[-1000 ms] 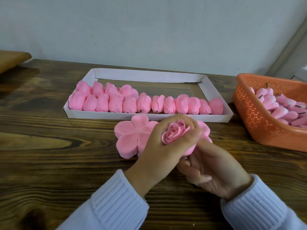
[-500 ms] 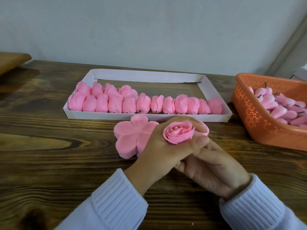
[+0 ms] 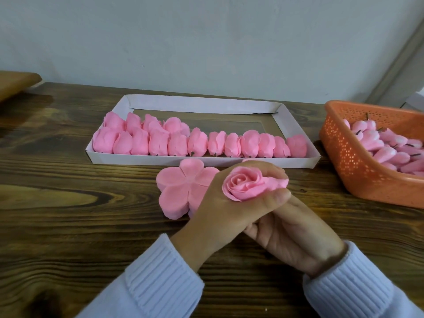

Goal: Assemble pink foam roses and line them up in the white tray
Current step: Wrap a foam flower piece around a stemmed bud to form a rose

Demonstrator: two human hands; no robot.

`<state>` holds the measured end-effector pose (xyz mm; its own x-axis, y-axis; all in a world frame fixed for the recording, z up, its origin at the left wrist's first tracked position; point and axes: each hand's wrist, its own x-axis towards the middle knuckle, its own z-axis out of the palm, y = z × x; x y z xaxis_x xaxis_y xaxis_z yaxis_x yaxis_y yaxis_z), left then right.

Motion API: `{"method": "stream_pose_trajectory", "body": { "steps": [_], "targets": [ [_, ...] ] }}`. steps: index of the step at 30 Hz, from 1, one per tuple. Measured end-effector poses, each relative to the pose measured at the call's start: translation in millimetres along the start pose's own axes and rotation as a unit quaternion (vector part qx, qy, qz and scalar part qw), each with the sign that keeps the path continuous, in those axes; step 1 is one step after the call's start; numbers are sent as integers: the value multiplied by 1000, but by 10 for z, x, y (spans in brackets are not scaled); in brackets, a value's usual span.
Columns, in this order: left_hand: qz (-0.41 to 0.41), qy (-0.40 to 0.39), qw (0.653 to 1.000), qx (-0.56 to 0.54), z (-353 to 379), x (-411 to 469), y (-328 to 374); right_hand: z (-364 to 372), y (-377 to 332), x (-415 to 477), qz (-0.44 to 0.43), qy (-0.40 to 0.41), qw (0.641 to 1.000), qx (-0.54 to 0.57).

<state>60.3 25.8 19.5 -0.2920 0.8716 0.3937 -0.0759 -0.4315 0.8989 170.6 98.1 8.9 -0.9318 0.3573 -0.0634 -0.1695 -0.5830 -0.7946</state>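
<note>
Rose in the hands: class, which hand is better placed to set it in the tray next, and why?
Probably left. The left hand grips the rose just in front of the tray; the right hand lies beneath, fingers hidden.

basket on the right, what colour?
Orange, perforated with small holes; the basket shows in the head view, the only one.

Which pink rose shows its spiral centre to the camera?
The rose gripped in the left hand, in front of the white tray. The tray roses lie on their sides, showing only outer petals.
</note>
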Motion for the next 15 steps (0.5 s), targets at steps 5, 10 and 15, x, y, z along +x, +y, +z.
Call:
{"method": "stream_pose_trajectory", "body": {
  "steps": [5, 10, 15],
  "targets": [
    [2, -17, 1000, 15, -8, 0, 29, 33, -6, 2, 10, -5, 1000, -6],
    [-17, -31, 998, 56, 2, 0, 43, 32, -6, 19, 26, -6, 999, -28],
    [-10, -36, 997, 64, 2, -7, 22, 26, -5, -4, -20, -72, 997, 21]
  ]
}}
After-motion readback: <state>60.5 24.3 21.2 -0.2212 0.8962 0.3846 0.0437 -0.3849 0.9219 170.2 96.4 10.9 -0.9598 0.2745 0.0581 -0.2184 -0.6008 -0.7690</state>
